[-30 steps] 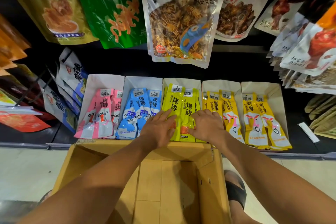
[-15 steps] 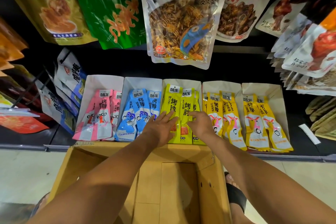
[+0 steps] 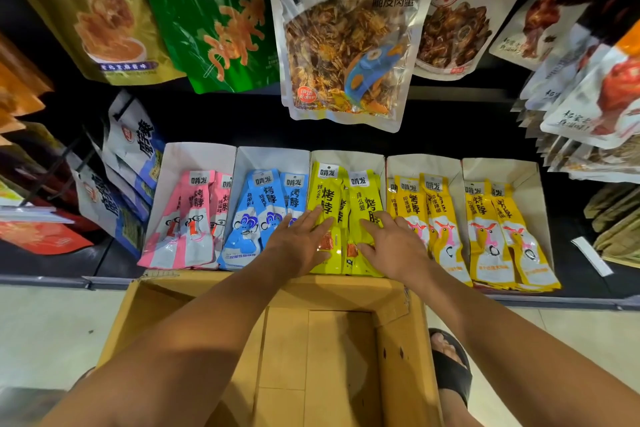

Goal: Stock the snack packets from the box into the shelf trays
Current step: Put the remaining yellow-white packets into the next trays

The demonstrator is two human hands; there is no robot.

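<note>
Both my hands lay palm down on the lime-yellow packets [image 3: 329, 198] in the middle tray [image 3: 346, 158] of the shelf. My left hand [image 3: 298, 243] rested on the left packet of that stack. Its fingers [image 3: 311, 218] were straight and a little spread, and its outer edge reached over the divider toward the blue packets [image 3: 266, 198] in the tray just beside. My right hand [image 3: 391, 246] pressed on the right packet with its fingers [image 3: 375, 218] straight and loosely fanned, the thumb pointing inward toward the other hand. Neither hand pinched or curled round anything.

The lime-yellow packets leaned back in their tray, overlapping, their lower ends at the front lip. To the left of the blue ones stood a tray of pink packets [image 3: 194, 215]. To the right, two more trays held deeper yellow packets [image 3: 415, 204], the nearest touching the side of my right hand.

The cardboard box [image 3: 398, 357] stood open on the floor right under the shelf edge, below my forearms. My arms hid much of its inside, so I could not tell whether any packets lay in it.

Above the trays hung large pouches, a clear YUDAO pouch [image 3: 343, 45] in the middle and a green pouch [image 3: 214, 17] to its left. A foot in a black sandal [image 3: 450, 374] stood just right of the box.
</note>
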